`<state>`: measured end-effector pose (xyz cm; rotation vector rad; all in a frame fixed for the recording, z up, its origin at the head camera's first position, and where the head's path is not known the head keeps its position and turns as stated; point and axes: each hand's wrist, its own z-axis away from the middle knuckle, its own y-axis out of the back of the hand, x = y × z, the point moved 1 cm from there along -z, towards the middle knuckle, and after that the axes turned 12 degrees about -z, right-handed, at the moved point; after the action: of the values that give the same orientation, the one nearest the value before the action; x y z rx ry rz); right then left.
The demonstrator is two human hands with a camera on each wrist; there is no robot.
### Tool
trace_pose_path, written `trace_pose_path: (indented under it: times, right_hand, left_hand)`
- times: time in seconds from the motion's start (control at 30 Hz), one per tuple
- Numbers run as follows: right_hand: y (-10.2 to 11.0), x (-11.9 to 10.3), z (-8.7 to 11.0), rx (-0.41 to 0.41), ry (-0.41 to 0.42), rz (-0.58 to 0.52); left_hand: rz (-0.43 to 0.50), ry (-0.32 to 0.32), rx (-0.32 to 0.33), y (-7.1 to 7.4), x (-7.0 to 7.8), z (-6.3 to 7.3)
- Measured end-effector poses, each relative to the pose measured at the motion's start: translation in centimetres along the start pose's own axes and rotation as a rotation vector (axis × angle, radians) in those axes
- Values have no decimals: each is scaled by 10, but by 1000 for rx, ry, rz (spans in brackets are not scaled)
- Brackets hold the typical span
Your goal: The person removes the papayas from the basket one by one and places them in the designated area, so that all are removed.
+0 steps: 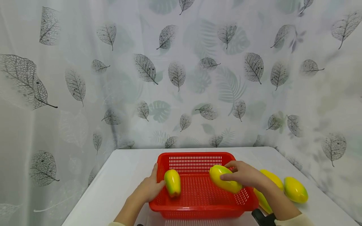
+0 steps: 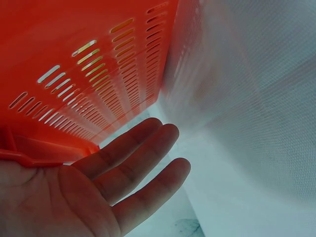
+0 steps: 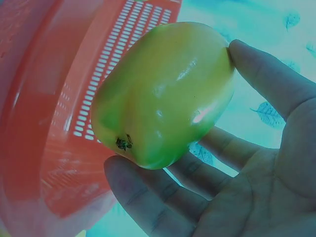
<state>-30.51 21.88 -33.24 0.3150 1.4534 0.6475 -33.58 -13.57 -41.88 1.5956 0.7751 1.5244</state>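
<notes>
A yellow-green mango (image 1: 222, 180) is held in my right hand (image 1: 244, 174) over the right side of a red plastic basket (image 1: 198, 208). In the right wrist view, thumb and fingers lie around this mango (image 3: 163, 94), whose dark stem spot faces the camera. My left hand (image 1: 150, 190) holds the basket's left rim, thumb over the top. Under that rim, in the left wrist view, three outstretched fingers (image 2: 138, 168) show outside the slotted wall (image 2: 74, 29). Another mango (image 1: 172, 183) lies inside the basket at the left, near my left thumb.
Right of the basket, more mangoes lie on the white table (image 1: 133, 166): one at the far right (image 1: 295, 190), one beside it (image 1: 272, 178), and one partly behind my right forearm (image 1: 263, 201). A leaf-patterned curtain (image 1: 192, 94) surrounds the table's back and sides.
</notes>
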Motion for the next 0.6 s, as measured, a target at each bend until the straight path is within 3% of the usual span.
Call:
trace_pose_path:
  times: [0.6]
  right_hand:
    - [15,8,4,11,-74,-54]
  left_hand:
    - [-1,3,-8,2,1,2]
